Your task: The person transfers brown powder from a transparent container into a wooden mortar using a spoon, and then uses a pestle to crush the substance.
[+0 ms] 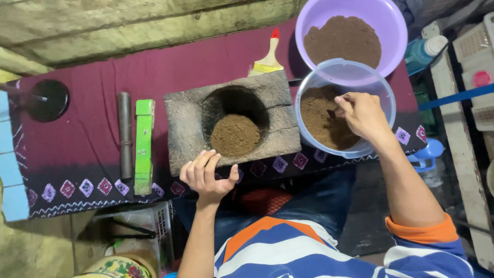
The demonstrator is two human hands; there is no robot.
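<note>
Left hand (206,175) at wooden block (231,121); right fingers (343,105) in clear bowl (314,82) powder (319,116).

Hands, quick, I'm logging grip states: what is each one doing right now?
Left hand: open, fingers curled, empty, by the wooden mould block.
Right hand: pinched in the clear bowl of brown powder; what it holds cannot be told.

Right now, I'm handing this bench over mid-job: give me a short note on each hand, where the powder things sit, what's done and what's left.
Left hand: open and empty, fingers curled, at the near edge of the wooden mould block.
Right hand: inside the clear plastic bowl, fingertips pinching at the brown powder; what it grips is too small to tell.
Done: the block's round hole holds a mound of powder.
Left: powder remains in the clear bowl and in the purple bowl behind it. The metal rod, green bar and paintbrush lie untouched.
</note>
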